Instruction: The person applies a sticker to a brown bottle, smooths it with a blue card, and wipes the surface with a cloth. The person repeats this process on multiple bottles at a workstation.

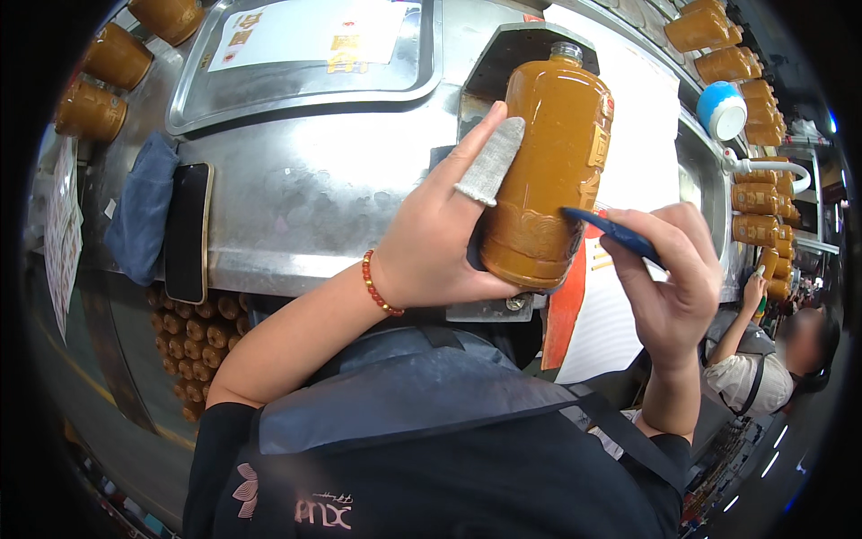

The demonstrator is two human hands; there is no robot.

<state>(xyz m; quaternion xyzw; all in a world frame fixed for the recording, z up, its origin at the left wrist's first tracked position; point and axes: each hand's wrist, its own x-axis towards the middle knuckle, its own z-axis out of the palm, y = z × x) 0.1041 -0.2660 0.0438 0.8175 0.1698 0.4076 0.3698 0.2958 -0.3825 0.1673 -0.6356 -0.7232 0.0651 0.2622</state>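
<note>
Over the near edge of the steel counter (269,180), the person holds a glossy caramel-brown bottle (548,153) at a slant, its clear neck pointing toward the far edge and its base toward the apron. The left hand (440,229) is spread around the bottle's left side, thumb below by the base, with a grey knit finger sleeve (494,163) on one finger. A red bead bracelet (370,286) circles that wrist. The right hand (669,287) pinches a slim blue tool (633,241) between thumb and fingers, its tip at the lower right side of the bottle, near the raised gold decoration; I can't tell whether it presses on the surface.

Just beyond the bottle stands a dark metal bracket (489,58). Toward the counter's far edge, left of the bracket, lies a metal tray (314,88) carrying a white sheet (305,31) with gold stickers. At the near left corner, a black phone (187,234) lies beside a crumpled blue cloth (144,207); more brown bottles (117,56) stand by the far left corner. Away to the right, a co-worker (754,373) reaches toward other bottles.
</note>
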